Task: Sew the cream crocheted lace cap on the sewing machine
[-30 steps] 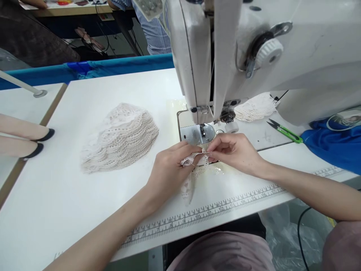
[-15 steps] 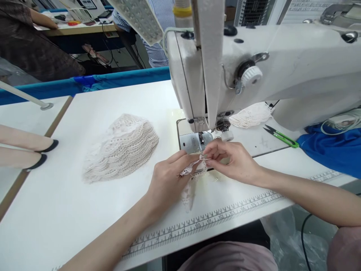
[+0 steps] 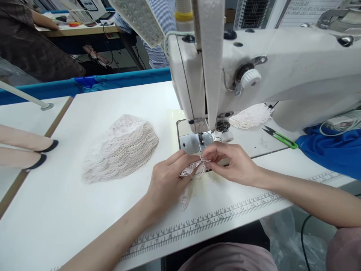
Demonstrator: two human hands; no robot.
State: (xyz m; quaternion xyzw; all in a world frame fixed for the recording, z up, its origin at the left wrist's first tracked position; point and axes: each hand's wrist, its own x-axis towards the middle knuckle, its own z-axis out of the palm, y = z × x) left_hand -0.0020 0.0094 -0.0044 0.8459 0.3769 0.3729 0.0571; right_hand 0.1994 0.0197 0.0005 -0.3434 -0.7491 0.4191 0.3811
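My left hand (image 3: 168,177) and my right hand (image 3: 229,160) both pinch a small white lace piece (image 3: 194,171) between them, just in front of the needle plate (image 3: 194,141) of a white sewing machine (image 3: 254,71). The fingers of both hands are closed on the lace's upper edge. The rest of the lace hangs down onto the white table (image 3: 84,226) below my left hand. To the left lies a stack of cream lace pieces (image 3: 121,148), apart from my hands.
Green thread snips (image 3: 280,137) and another heap of lace (image 3: 251,116) lie right of the needle, beside blue cloth (image 3: 332,150). A printed ruler (image 3: 214,216) runs along the table's near edge. Other people stand at the back left; two pale limb-like forms (image 3: 25,148) lie at left.
The view tilted up early on, showing more of the machine. My hands drew closer together and bunched the lace tighter; they stay in front of the needle plate.
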